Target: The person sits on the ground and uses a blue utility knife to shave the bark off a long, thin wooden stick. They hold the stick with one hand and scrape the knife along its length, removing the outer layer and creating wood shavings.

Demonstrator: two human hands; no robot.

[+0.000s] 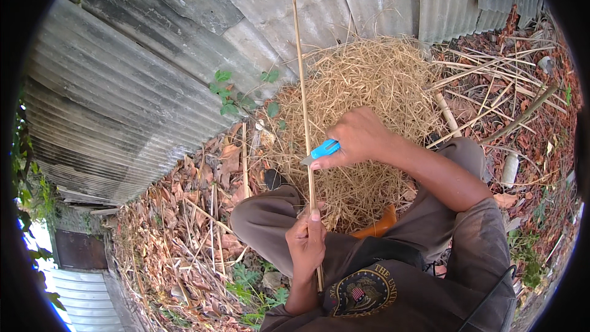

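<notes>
Head view looks down on a seated person working a long thin bamboo stick (303,104) that stands nearly upright through the middle of the scene, its far end crossing the grey corrugated metal sheets (153,67) and its near end reaching down past the lap. The left hand (306,240) is wrapped tight around the lower part of the stick, fingers curled shut, with the thumb pressed straight up along the shaft. The right hand (357,137) sits farther up and to the right, fingers closed around a small knife with a blue handle (322,150); the grey blade tip meets the stick from the right side, just above the left thumb.

Behind the stick lies a broad heap of dry straw (362,98), which fills the ground between the knees and the metal sheets. Bent knees in brown trousers (270,215) frame the stick on the left and right, and an orange object (378,224) shows between the legs, partly hidden by straw and cloth, so its kind is unclear. A few green leafy shoots (230,95) grow against the sheets to the left of the stick. Brown fallen leaves (184,221) and loose split canes cover the ground on the left, and a scatter of pale cut bamboo strips (491,80) lies far right beside a pale bottle-like object (509,169). A dark shirt with a round emblem (362,292) fills the near edge.
</notes>
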